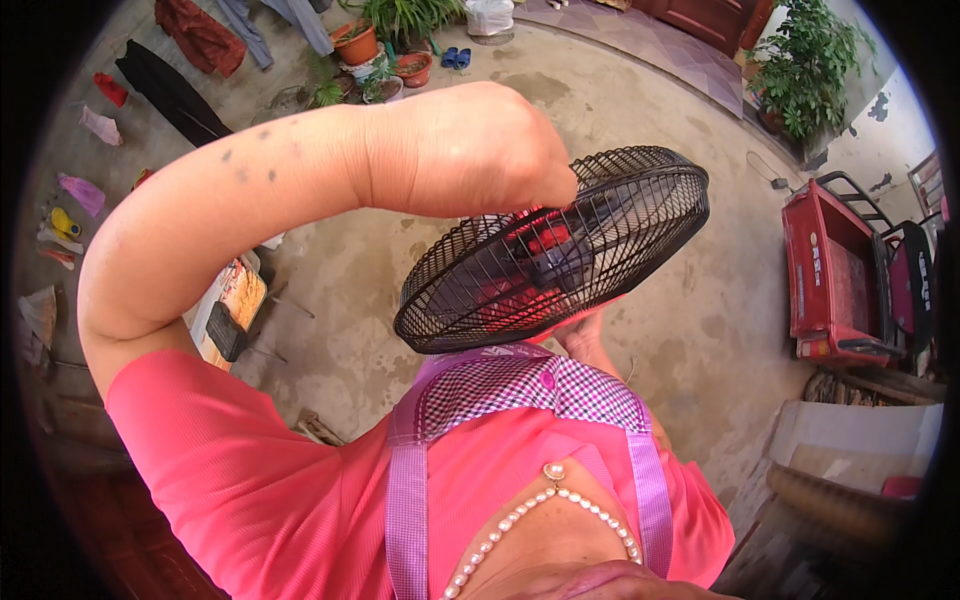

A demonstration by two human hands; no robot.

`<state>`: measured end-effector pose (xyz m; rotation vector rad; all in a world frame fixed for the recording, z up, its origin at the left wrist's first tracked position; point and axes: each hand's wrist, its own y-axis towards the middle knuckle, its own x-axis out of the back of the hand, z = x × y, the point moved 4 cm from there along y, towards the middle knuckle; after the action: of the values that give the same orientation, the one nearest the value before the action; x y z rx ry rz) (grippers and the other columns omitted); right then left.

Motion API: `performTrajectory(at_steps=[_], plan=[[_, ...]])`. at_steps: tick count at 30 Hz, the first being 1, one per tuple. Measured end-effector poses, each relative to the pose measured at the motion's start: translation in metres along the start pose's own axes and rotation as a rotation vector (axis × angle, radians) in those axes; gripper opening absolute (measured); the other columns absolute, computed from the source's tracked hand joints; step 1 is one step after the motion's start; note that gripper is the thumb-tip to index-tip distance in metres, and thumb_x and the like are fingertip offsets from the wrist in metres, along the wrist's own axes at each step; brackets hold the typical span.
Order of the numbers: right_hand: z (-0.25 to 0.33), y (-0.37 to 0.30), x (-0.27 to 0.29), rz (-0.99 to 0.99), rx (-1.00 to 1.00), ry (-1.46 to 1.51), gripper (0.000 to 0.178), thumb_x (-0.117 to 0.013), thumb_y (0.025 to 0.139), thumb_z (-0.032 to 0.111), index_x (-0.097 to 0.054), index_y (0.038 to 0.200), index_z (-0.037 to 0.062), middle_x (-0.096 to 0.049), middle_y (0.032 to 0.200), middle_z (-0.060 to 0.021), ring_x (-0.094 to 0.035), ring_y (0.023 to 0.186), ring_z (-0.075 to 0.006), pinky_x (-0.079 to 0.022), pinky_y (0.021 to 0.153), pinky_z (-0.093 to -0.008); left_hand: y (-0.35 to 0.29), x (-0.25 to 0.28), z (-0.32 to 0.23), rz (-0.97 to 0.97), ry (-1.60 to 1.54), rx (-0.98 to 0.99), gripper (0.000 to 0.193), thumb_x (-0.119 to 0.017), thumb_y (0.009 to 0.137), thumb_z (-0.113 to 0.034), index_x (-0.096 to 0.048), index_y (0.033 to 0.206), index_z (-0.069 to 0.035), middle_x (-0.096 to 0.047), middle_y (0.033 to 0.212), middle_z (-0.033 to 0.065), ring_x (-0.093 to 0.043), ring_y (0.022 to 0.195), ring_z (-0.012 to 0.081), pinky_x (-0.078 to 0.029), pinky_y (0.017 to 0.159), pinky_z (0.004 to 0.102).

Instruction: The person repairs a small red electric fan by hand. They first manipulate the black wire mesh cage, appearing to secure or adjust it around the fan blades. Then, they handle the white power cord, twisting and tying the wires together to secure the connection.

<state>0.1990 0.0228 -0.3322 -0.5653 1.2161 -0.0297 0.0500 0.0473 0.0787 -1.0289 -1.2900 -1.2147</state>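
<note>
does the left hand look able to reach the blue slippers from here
Probably not: the blue slippers lie on the floor, apparently well beyond the left hand, which is raised at the black fan. Nothing visibly blocks the way; distance seems the obstacle.

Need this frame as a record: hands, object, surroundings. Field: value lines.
object: fan, black wire grille, red parts showing, tilted
left_hand: left hand curled at the fan's upper edge; grip unclear
right_hand: right hand below the fan, partly hidden by it; grip unclear
clothing: pink shirt, checked apron
right_side: red cart, leafy plant
far_side: blue slippers
ground: stained floor
</note>
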Motion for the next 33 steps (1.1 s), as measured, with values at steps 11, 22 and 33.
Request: performTrajectory(at_steps=[11, 22, 33], plan=[[0.004, 0.008, 0.021, -0.063, -0.011, -0.012, 0.076, -0.032, 0.089, 0.070, -0.051, 0.133, 0.0107, -0.055, 0.132, -0.0083, -0.050, 0.122, -0.0297, -0.039, 0.104, -0.0471, -0.013, -0.019, 0.008, -0.273, -0.367, 0.399, 0.019, -0.064, 0.084, -0.008, -0.061, 0.102, -0.002, -0.058, 0.079, 0.0061, -0.057, 0.072, 0.0202, -0.049, 0.067, 0.0295], [0.003, 0.009, 0.025, -0.069, -0.006, -0.028, 0.078, -0.033, 0.086, 0.074, -0.055, 0.129, 0.0132, -0.058, 0.129, -0.0078, -0.051, 0.122, -0.0289, -0.040, 0.104, -0.0457, -0.025, -0.035, -0.003, -0.406, -0.906, 0.857, 0.020, -0.074, 0.079, -0.010, -0.066, 0.096, -0.003, -0.058, 0.080, 0.0008, -0.052, 0.073, 0.0079, -0.046, 0.067, 0.0237], [0.004, 0.001, 0.031, -0.188, -0.015, -0.046, 0.075, -0.035, 0.085, 0.071, -0.055, 0.128, 0.0132, -0.058, 0.128, -0.0093, -0.052, 0.119, -0.0311, -0.041, 0.101, -0.0485, -0.020, -0.031, -0.009, -0.493, -0.701, 0.909, 0.012, -0.071, 0.082, -0.010, -0.064, 0.083, -0.001, -0.059, 0.075, -0.0009, -0.050, 0.067, 0.0056, -0.043, 0.060, 0.0233]])
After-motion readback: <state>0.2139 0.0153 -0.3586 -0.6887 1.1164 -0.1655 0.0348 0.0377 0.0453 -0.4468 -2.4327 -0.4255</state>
